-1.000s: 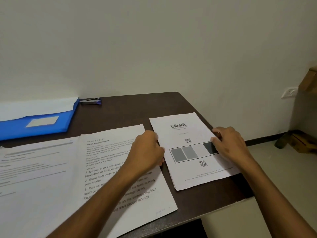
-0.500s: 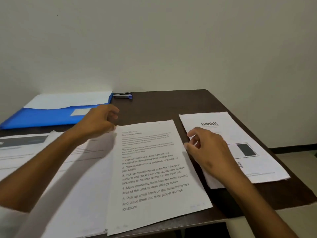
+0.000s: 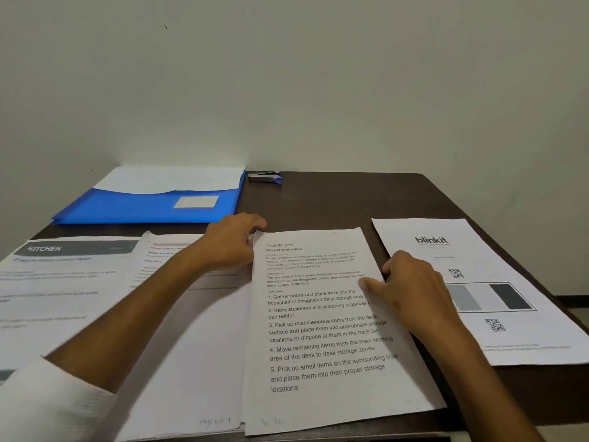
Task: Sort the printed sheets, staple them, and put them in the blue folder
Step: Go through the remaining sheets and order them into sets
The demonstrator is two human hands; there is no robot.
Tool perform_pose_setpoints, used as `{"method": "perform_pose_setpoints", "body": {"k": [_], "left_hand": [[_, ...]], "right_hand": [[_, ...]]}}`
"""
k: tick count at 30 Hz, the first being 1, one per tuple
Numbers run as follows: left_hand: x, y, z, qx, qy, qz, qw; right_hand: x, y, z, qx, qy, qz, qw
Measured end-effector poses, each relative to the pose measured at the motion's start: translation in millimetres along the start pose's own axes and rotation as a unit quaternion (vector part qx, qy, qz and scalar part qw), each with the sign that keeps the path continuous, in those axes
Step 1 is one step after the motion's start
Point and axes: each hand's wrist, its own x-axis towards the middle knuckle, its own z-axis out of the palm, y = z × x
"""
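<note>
A plain, pale off-white wall (image 3: 318, 84) fills the upper half of the view, unmarked except for a tiny dark speck near its top left. A dark brown wooden table (image 3: 334, 199) stands with its far edge against this wall. Beyond the table's right edge, a dark skirting strip (image 3: 572, 299) runs along the wall's base above a sliver of light floor (image 3: 581, 314).

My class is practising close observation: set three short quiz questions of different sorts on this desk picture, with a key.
1. True or false: the stapler lies on the blue folder.
2. Which sheet does the left hand touch? A) blinkit sheet B) Desk Organization sheet C) KITCHEN sheet
3. Fill in: the right hand rests between the Desk Organization sheet and the ___ sheet.

Key: 1 false; 2 B; 3 blinkit.
</note>
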Motion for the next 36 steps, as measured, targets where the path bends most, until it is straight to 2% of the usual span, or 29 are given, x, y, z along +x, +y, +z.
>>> {"method": "perform_pose_setpoints", "body": {"k": [7,11,13,17,21,23,26,28,31,34,36], "left_hand": [[0,7,8,0.045,0.007,-0.014,0.999],[-4,7,5,0.023,0.051,-0.032,0.998],[-10,13,-3,-0.063,0.101,-0.019,0.993],[-22,57,-28,-0.329,0.163,0.017,0.930],[-32,103,-48,-0.471,0.196,0.057,0.858],[-41,114,-47,-0.519,0.202,0.064,0.828],[-49,116,-26,-0.548,0.198,0.048,0.811],[-52,114,-6,-0.560,0.200,0.020,0.804],[-54,113,11,-0.557,0.208,0.005,0.804],[-56,115,8,-0.523,0.211,0.011,0.826],[-58,114,-1,-0.477,0.216,0.021,0.851]], "right_hand": [[5,-3,3,0.073,-0.004,-0.033,0.997],[6,3,-27,0.139,0.076,-0.062,0.985],[6,1,-56,0.193,0.141,-0.088,0.967],[5,-13,-102,0.314,0.236,-0.133,0.910],[4,-29,-109,0.395,0.285,-0.171,0.857],[1,-31,-99,0.440,0.270,-0.179,0.838],[-5,-26,-66,0.479,0.207,-0.158,0.839],[-8,-21,-43,0.486,0.177,-0.147,0.843],[-10,-20,-28,0.480,0.177,-0.142,0.847],[-8,-19,-31,0.445,0.184,-0.131,0.867],[-3,-17,-42,0.413,0.207,-0.125,0.878]]}}
